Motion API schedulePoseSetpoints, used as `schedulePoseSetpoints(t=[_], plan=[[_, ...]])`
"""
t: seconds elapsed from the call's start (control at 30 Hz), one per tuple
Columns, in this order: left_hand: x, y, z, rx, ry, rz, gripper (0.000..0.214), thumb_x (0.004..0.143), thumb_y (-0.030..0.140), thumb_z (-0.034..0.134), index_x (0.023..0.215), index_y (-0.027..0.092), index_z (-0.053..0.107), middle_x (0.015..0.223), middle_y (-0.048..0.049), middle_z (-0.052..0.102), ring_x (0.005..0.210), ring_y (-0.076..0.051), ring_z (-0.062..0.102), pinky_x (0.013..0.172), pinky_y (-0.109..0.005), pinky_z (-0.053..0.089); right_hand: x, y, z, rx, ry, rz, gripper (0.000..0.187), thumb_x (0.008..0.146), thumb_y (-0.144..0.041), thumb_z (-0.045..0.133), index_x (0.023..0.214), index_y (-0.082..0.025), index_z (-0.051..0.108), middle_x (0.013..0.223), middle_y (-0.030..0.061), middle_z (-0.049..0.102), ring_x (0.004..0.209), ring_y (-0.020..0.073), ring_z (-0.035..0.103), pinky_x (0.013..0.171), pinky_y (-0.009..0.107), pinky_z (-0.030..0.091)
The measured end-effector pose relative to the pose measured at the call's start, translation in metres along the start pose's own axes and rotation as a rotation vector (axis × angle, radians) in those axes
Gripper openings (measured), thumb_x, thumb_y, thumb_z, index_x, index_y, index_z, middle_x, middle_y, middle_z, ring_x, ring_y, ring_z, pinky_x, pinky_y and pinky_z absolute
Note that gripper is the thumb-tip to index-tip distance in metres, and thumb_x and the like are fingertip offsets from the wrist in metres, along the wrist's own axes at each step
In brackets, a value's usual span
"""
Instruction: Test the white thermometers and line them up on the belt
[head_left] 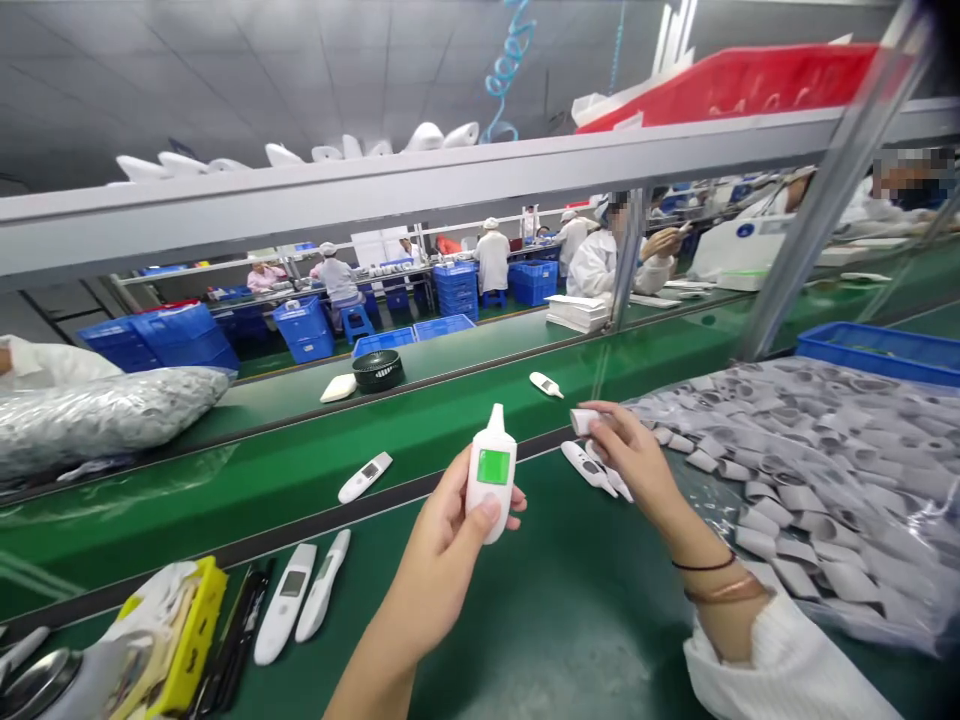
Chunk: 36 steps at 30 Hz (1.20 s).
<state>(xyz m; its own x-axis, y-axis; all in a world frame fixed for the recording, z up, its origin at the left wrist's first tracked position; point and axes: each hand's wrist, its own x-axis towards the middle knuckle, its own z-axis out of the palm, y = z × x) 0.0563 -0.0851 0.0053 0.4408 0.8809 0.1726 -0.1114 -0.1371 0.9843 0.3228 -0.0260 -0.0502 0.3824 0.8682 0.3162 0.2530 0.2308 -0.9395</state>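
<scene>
My left hand (442,550) is closed round a white ear thermometer (492,466), its probe pointing up and its screen glowing green. The thumb lies on the front below the screen. Between the fingers of my right hand (636,462) is a small white tube-shaped cap (581,421), off to the right of the thermometer and apart from it. Just beneath that hand, white thermometers (586,466) lie on the green bench, partly hidden by the fingers. A plastic bag spilling many white tube-shaped caps (814,530) spreads at the right.
A green conveyor belt (285,480) crosses ahead, carrying a thermometer (365,477) and a smaller one (546,384). At left are two more thermometers (286,603) and a yellow tray (191,635). A metal post (817,190) and shelf (375,195) stand in front. A co-worker (596,262) sits across.
</scene>
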Motion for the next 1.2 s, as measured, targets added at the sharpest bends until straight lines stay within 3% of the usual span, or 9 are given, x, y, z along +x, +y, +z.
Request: schedulePoseSetpoints(t=[0.13, 0.23, 0.3, 0.43, 0.77, 1.0, 1.07, 1.13, 1.2], plan=[[-0.012, 0.009, -0.005, 0.058, 0.097, -0.029, 0.046, 0.098, 0.041, 0.058, 0.142, 0.028, 0.055, 0.096, -0.0035, 0.068, 0.075, -0.014, 0.058, 0.061, -0.023, 0.047, -0.014, -0.060, 0.045, 0.225, -0.196, -0.035, 0.044, 0.086, -0.055, 0.058, 0.116, -0.022, 0.057, 0.064, -0.0052, 0.050, 0.046, 0.0094, 0.038, 0.041, 0.021, 0.025], [-0.013, 0.009, -0.007, 0.171, 0.192, 0.003, 0.056, 0.088, 0.039, 0.072, 0.141, 0.033, 0.056, 0.118, -0.0049, 0.070, 0.086, -0.019, 0.063, 0.069, -0.027, 0.051, -0.031, -0.089, 0.068, 0.489, -0.243, -0.092, 0.032, 0.088, -0.047, 0.065, 0.108, -0.023, 0.059, 0.065, -0.0062, 0.048, 0.046, 0.0072, 0.036, 0.040, 0.019, 0.022], [-0.012, 0.007, -0.007, 0.212, 0.217, -0.008, 0.066, 0.082, 0.040, 0.078, 0.144, 0.035, 0.054, 0.125, -0.0056, 0.070, 0.088, -0.022, 0.066, 0.070, -0.029, 0.052, -0.040, -0.097, 0.075, 0.535, -0.258, -0.176, 0.025, 0.091, -0.042, 0.065, 0.107, -0.023, 0.063, 0.071, -0.0037, 0.054, 0.049, 0.0065, 0.039, 0.041, 0.018, 0.027], [-0.011, 0.003, -0.005, 0.245, 0.217, -0.023, 0.069, 0.087, 0.047, 0.072, 0.151, 0.040, 0.045, 0.112, -0.0042, 0.074, 0.074, -0.021, 0.066, 0.060, -0.029, 0.049, -0.047, -0.099, 0.076, 0.385, -0.382, -0.336, 0.020, 0.095, -0.037, 0.065, 0.109, -0.026, 0.072, 0.091, 0.0022, 0.065, 0.061, 0.0083, 0.050, 0.048, 0.019, 0.039], [-0.012, -0.002, -0.002, 0.260, 0.253, 0.023, 0.073, 0.087, 0.045, 0.074, 0.153, 0.039, 0.043, 0.106, -0.0047, 0.076, 0.085, -0.026, 0.072, 0.055, -0.026, 0.049, -0.048, -0.104, 0.074, 0.377, -0.297, -0.308, 0.021, 0.095, -0.037, 0.065, 0.111, -0.026, 0.074, 0.091, 0.0022, 0.069, 0.063, 0.0103, 0.055, 0.048, 0.020, 0.043], [-0.010, 0.003, 0.002, 0.283, 0.208, 0.074, 0.056, 0.093, 0.042, 0.066, 0.147, 0.037, 0.050, 0.107, -0.0018, 0.076, 0.071, -0.020, 0.067, 0.061, -0.028, 0.051, -0.053, -0.100, 0.081, 0.338, -0.278, -0.378, 0.023, 0.094, -0.041, 0.066, 0.109, -0.027, 0.076, 0.084, 0.0030, 0.067, 0.063, 0.0133, 0.056, 0.050, 0.024, 0.043], [-0.008, 0.003, 0.004, 0.323, 0.224, 0.083, 0.044, 0.093, 0.040, 0.067, 0.135, 0.034, 0.058, 0.095, -0.0005, 0.075, 0.066, -0.018, 0.064, 0.059, -0.027, 0.048, -0.054, -0.099, 0.082, 0.311, -0.261, -0.362, 0.027, 0.095, -0.044, 0.064, 0.112, -0.027, 0.076, 0.083, 0.0033, 0.067, 0.061, 0.0133, 0.054, 0.049, 0.025, 0.042], [-0.007, 0.004, 0.004, 0.388, 0.266, 0.069, 0.022, 0.091, 0.039, 0.068, 0.109, 0.028, 0.065, 0.076, 0.0017, 0.067, 0.059, -0.017, 0.057, 0.053, -0.025, 0.040, -0.054, -0.099, 0.082, 0.281, -0.247, -0.351, 0.029, 0.094, -0.046, 0.064, 0.112, -0.026, 0.076, 0.084, 0.0038, 0.067, 0.062, 0.0140, 0.054, 0.049, 0.026, 0.044], [-0.006, 0.005, 0.003, 0.450, 0.316, 0.056, 0.018, 0.089, 0.040, 0.069, 0.085, 0.025, 0.058, 0.063, 0.0044, 0.056, 0.053, -0.015, 0.048, 0.049, -0.024, 0.031, -0.053, -0.100, 0.080, 0.263, -0.233, -0.354, 0.029, 0.093, -0.046, 0.064, 0.110, -0.025, 0.077, 0.085, 0.0041, 0.068, 0.064, 0.0147, 0.056, 0.050, 0.026, 0.047]])
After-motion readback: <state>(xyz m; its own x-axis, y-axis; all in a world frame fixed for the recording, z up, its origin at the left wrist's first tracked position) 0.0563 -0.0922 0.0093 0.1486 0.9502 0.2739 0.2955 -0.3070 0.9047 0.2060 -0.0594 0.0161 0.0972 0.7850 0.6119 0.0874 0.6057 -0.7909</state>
